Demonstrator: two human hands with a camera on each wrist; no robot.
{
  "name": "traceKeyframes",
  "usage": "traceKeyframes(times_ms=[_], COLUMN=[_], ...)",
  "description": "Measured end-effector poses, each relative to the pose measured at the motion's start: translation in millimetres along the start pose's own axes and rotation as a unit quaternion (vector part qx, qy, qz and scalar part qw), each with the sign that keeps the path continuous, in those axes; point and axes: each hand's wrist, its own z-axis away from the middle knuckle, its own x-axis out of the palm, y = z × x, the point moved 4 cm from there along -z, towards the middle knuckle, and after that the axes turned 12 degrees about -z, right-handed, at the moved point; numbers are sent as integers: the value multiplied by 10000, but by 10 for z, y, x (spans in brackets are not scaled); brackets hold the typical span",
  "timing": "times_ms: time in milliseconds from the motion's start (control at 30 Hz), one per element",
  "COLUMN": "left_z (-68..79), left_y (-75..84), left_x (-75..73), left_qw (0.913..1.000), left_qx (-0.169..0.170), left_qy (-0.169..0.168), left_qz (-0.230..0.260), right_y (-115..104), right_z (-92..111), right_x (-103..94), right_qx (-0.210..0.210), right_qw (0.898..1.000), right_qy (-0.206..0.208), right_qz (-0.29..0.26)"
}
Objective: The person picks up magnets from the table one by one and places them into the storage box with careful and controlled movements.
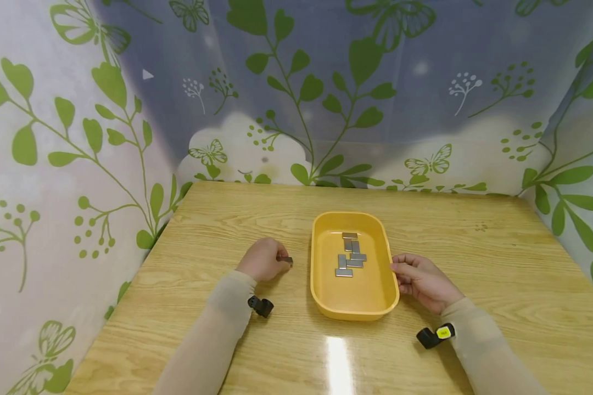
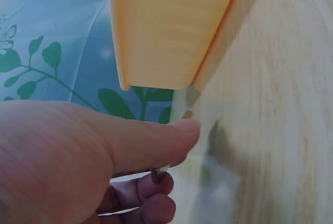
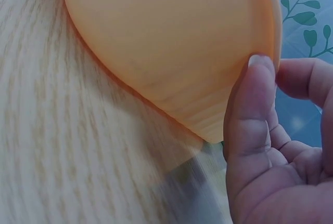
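A yellow plastic tray [image 1: 354, 314] sits on the table, its floor bearing several small flat grey metal bars [image 1: 354, 264]. To its left, my left hand [image 1: 263, 260] pinches a small dark metal bar [image 1: 287, 259] just above the tabletop, apart from the tray. In the left wrist view the thumb and fingers hide most of that bar. On the other side, my right hand [image 1: 427, 281] grips the tray's right rim. The right wrist view shows the thumb [image 3: 255, 96] against the outer wall and the index finger at the rim.
The wooden table [image 1: 217, 219] carries the tray near its middle. Fabric printed with leaves and butterflies [image 1: 326, 109] closes off the back and both sides. A small black device is strapped at each wrist.
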Motion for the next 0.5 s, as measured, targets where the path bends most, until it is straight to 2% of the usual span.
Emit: traceKeyframes(times_ms=[500], left_z=[-11], left_y=[110], left_x=[-144], left_qw=[9970], left_qx=[469], left_qy=[614], left_qz=[-102], right_y=[-3], right_z=[-10], right_x=[0], right_qx=[-83], right_qw=[9999], right_qy=[44], right_qz=[46])
